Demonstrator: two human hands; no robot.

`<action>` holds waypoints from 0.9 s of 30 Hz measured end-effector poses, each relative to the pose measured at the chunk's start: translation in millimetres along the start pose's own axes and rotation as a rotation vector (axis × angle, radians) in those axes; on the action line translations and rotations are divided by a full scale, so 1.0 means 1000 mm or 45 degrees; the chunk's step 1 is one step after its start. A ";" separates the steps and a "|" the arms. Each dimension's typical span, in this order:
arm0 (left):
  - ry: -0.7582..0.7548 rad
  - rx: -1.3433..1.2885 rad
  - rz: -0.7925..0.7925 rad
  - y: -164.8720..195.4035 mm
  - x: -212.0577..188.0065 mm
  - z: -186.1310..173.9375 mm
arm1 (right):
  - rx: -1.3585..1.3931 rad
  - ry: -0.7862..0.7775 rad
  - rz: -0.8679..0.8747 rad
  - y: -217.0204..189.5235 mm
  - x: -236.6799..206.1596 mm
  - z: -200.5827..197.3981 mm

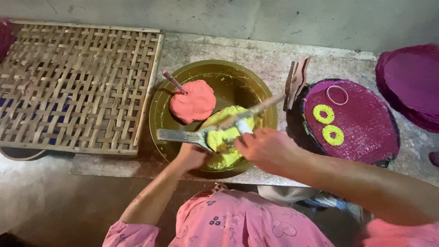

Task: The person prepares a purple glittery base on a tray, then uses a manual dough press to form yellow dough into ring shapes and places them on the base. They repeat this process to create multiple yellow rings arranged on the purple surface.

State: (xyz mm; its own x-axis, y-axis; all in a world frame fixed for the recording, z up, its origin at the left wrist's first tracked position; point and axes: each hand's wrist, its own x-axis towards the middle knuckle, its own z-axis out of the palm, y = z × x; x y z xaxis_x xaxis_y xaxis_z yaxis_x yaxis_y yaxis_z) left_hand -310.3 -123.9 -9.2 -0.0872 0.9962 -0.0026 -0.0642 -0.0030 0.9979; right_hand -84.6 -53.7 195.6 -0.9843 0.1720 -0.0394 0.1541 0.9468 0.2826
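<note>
Yellow-green paste lump (227, 137) sits in the round brass-coloured metal bowl (160, 110), right under our two hands. Our left hand (191, 157) is clenched around the handle of a flat metal spatula (180, 135), whose blade runs out left from the hand and whose near end meets the paste. Our right hand (265, 148) grips a thin wooden-handled tool (256, 110), which slants up and right from the hand, its tip smeared in paste. Beyond the left hand, a round pink dough disc (194, 101) lies in the same bowl with a small stick (173, 81) stuck in it. Right of the right hand, an oval magenta glitter tray (366, 128) carries two yellow-green rings (323, 114) and a thin white ring (337, 94). Far left of the hands, a woven bamboo mat (77, 87).
</note>
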 end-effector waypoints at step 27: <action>0.357 0.344 0.145 0.067 0.020 -0.036 | 0.269 -0.079 0.415 0.017 0.011 -0.041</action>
State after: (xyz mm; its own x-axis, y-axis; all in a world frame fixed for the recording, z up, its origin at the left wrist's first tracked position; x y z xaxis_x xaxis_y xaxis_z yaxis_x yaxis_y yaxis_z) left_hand -352.6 -106.9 55.3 -0.3489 0.9283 0.1288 0.2217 -0.0518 0.9737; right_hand -96.6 -46.5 239.7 -0.8746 0.4831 -0.0399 0.4787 0.8737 0.0868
